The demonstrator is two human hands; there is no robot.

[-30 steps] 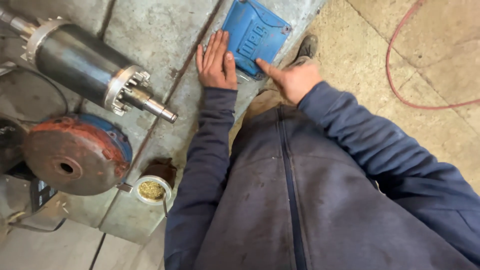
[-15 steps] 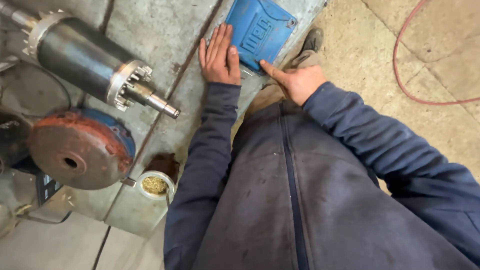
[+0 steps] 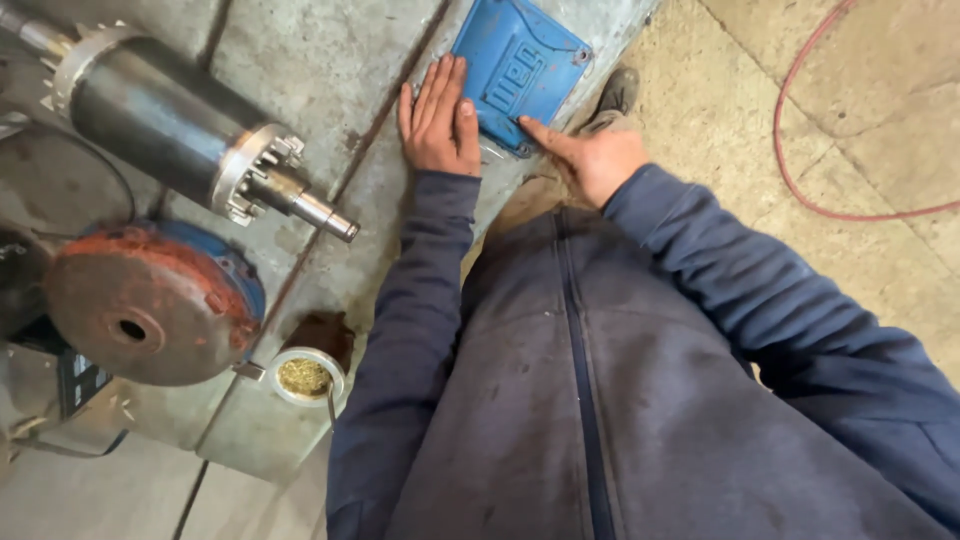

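Observation:
A blue square metal cover plate [image 3: 520, 72] lies on the grey workbench [image 3: 330, 90] near its edge. My left hand [image 3: 438, 118] rests flat on the bench, fingers together, its fingertips touching the plate's left side. My right hand [image 3: 590, 158] points its index finger onto the plate's near corner, the other fingers curled. Neither hand holds anything.
A dark motor rotor with a steel shaft [image 3: 190, 140] lies at the bench's left. Below it sits a rusty round end cover [image 3: 145, 305] and a small white cup of yellowish stuff [image 3: 305, 377]. A red hose [image 3: 800, 170] curves over the concrete floor. My shoe [image 3: 615, 95] shows by the bench edge.
The view has shifted slightly, so the bench items sit a little differently in frame. Both hands stay at the blue plate; my right index finger has slid slightly along its near edge.

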